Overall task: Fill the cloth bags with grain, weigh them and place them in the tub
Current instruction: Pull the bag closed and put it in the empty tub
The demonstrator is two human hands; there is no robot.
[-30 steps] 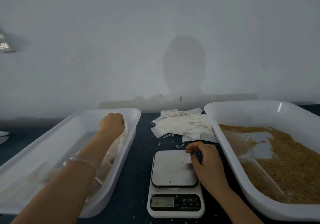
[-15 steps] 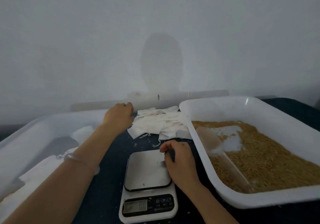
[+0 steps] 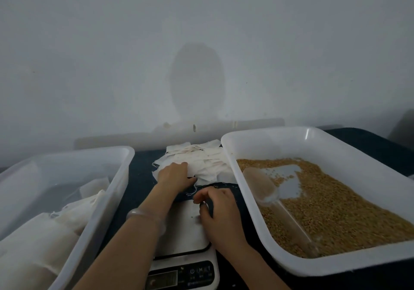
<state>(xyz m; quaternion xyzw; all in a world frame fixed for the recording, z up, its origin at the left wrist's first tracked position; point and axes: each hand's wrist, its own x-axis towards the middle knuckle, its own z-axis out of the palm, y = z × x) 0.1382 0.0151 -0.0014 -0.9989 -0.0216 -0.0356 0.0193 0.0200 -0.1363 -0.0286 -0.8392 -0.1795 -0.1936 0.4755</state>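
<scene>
The head camera looks down on a dark counter (image 3: pixel 139 177) carrying two white plastic tubs, one digital scale (image 3: pixel 186 233) between them and one loose pile of empty cloth bags (image 3: pixel 206 157) by the wall, overlapped too much to count. The left hand (image 3: pixel 175 175) lies palm down on the near edge of that pile, fingers reaching forward over the cloth; whether its grip has caught a bag cannot be told. One clear bracelet (image 3: pixel 145 214) circles that wrist. The right hand (image 3: pixel 220 213) rests at the far right edge of the scale's steel platform, its grip curled in with nothing visible inside it. The platform carries no bag, only a few stray grains. The left tub (image 3: pixel 107 191) holds several filled cloth bags (image 3: pixel 44 233) heaped at its near end, blurred together. The right tub (image 3: pixel 268 137) holds the grain (image 3: pixel 336 200), with a bare patch of floor showing, and one clear scoop (image 3: pixel 262 184) lying in it.
</scene>
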